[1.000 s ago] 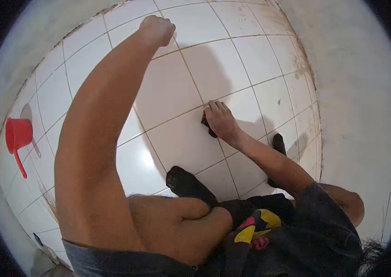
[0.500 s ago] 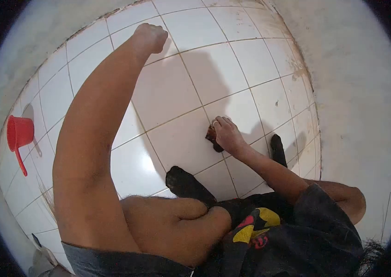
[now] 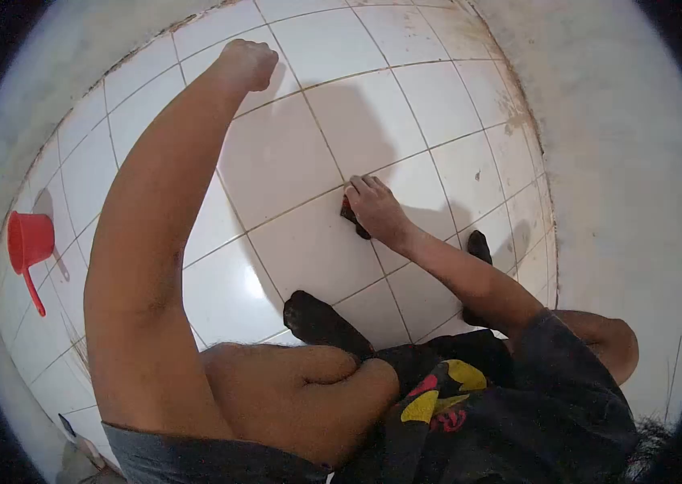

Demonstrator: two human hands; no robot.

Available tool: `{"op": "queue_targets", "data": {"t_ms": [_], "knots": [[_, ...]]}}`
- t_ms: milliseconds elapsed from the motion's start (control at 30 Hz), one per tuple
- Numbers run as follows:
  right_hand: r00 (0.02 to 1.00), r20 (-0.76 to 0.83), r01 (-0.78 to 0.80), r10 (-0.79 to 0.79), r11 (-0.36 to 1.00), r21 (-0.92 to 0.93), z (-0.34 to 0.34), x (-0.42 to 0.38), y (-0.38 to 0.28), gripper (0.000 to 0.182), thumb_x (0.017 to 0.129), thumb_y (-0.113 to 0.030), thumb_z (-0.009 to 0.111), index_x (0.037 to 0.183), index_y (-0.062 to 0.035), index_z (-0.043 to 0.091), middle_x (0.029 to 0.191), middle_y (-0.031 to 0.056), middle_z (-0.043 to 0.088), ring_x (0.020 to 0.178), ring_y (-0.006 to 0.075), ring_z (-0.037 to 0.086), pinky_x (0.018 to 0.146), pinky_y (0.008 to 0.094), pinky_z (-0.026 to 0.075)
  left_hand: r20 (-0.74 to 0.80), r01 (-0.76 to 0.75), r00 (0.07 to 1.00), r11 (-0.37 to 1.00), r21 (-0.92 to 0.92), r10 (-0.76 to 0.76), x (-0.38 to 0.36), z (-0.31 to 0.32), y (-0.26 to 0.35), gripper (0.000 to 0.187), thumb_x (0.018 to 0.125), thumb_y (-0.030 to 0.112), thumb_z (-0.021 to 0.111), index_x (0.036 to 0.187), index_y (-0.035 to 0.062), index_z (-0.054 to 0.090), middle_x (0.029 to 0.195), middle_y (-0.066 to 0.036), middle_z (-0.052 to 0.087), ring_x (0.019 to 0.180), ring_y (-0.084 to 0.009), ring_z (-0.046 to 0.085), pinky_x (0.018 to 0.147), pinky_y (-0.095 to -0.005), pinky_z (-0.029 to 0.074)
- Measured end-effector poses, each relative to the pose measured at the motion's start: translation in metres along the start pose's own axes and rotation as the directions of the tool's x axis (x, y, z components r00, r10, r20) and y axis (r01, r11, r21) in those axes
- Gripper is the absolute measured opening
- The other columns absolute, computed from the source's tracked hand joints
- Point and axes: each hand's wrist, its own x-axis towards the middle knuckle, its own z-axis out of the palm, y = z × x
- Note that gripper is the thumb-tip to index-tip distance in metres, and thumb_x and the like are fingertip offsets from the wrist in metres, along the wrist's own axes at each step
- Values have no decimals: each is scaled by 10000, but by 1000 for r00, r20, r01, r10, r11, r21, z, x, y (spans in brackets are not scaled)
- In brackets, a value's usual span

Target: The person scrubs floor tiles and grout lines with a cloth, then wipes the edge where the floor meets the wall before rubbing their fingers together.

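Right hand (image 3: 375, 211) pressed flat on dark scrub pad (image 3: 351, 216), pad against white tiled floor (image 3: 293, 161). Left hand (image 3: 246, 63) fisted, braced on floor well beyond pad. Black-socked foot (image 3: 321, 323) near pad, nearer the person. Red dipper (image 3: 28, 246) far left of pad, by wall.

You're getting heavy fisheye bending, with black vignetting ringing the frame. Light is coming from above and behind you, throwing your arm's soft shadow across the white floor tiles (image 3: 293, 153) at upper center. Glare is blooming lower center-left. Edges are softening; the center is staying reasonably sharp.
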Motion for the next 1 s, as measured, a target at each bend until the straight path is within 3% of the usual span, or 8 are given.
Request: {"op": "queue_targets", "data": {"t_ms": [200,533,633,733,800,833,867,1000], "knots": [[996,-1,-87,88,991,97,2,31,10,155,816,-45,522,958,11,552,970,165,561,932,312,566,859,400,461,-49,-37,998,999,15,38,5,-3,9,248,790,97,596,1024,71,675,1068,-94,669,997,-253,647,832,-378,527],[972,189,-174,138,966,191,0,-54,-7,183,779,-42,522,943,31,563,1009,182,550,975,345,554,887,408,446,28,-63,998,998,-17,63,-3,3,6,269,779,115,600,1039,77,660,1073,-109,656,993,-266,642,824,-385,529],[989,101,-119,106,985,126,-4,-38,-6,150,790,-40,519,914,32,564,987,182,551,964,342,555,874,408,453,-19,-71,997,997,-41,71,-7,6,2,266,767,115,609,1026,66,647,1059,-129,647,981,-284,639,836,-393,524],[981,-174,-55,87,983,178,8,-12,1,136,747,46,557,881,34,542,910,169,560,868,357,569,786,434,479,31,-23,999,1000,-13,23,-10,-3,3,263,788,107,601,1042,104,669,1097,-81,654,1005,-247,638,838,-381,525],[971,-169,-113,172,944,311,10,6,6,115,756,44,558,868,30,535,890,171,556,836,358,574,752,435,483,83,-19,996,1000,-4,19,-10,-4,3,282,793,110,602,1068,108,660,1112,-79,648,1024,-242,632,843,-388,524],[964,-159,-139,212,916,377,8,12,3,106,760,43,559,861,28,531,880,172,554,820,358,577,735,436,485,84,-16,996,1000,-10,17,-9,-1,3,290,796,111,600,1081,110,656,1121,-78,644,1031,-242,629,847,-389,523],[947,99,-318,305,852,415,2,9,0,153,776,-31,534,915,29,552,994,215,550,988,376,545,886,449,453,85,-13,996,1000,-17,15,-9,1,4,299,799,112,599,1093,112,652,1129,-77,641,1038,-241,626,850,-390,523],[982,135,-181,136,885,430,24,-43,-34,219,766,-19,527,975,31,566,1069,216,556,1054,374,536,932,452,441,75,-14,997,1000,-16,15,-14,-10,9,315,809,97,588,1118,102,647,1160,-80,631,1052,-244,623,851,-381,532]]}}
